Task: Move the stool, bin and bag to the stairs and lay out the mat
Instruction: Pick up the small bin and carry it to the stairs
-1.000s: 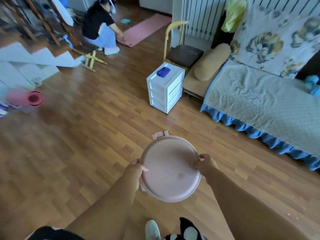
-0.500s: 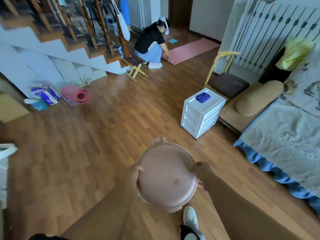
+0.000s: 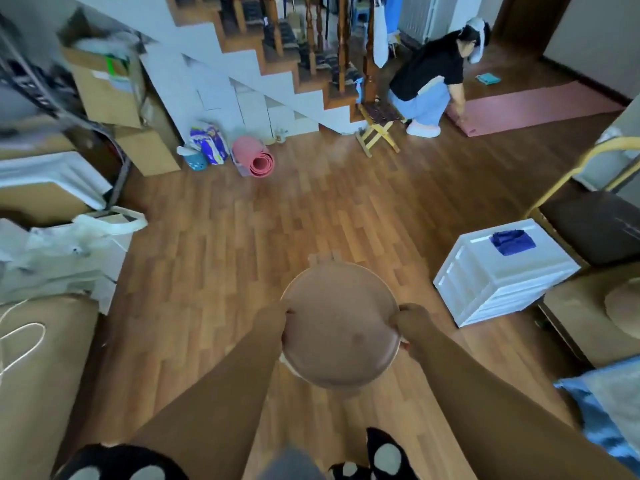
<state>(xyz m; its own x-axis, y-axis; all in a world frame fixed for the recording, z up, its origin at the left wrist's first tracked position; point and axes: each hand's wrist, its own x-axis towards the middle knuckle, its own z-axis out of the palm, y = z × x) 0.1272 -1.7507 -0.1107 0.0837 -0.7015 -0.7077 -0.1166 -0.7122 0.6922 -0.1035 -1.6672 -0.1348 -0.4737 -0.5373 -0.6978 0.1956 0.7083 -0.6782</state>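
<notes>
Bin [image 3: 341, 327] | left grip [image 3: 272, 323] and right grip [image 3: 410, 323] clasp rim | above floor [image 3: 242, 254]

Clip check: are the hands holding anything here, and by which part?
Yes. Both hands carry the round pink bin by its rim: left hand on its left edge, right hand on its right edge.

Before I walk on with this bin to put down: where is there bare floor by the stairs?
Bare floor lies between the rolled mat and the wooden stool. Left of the mat it is crowded: a printed bag, a blue tub, boxes.
</notes>
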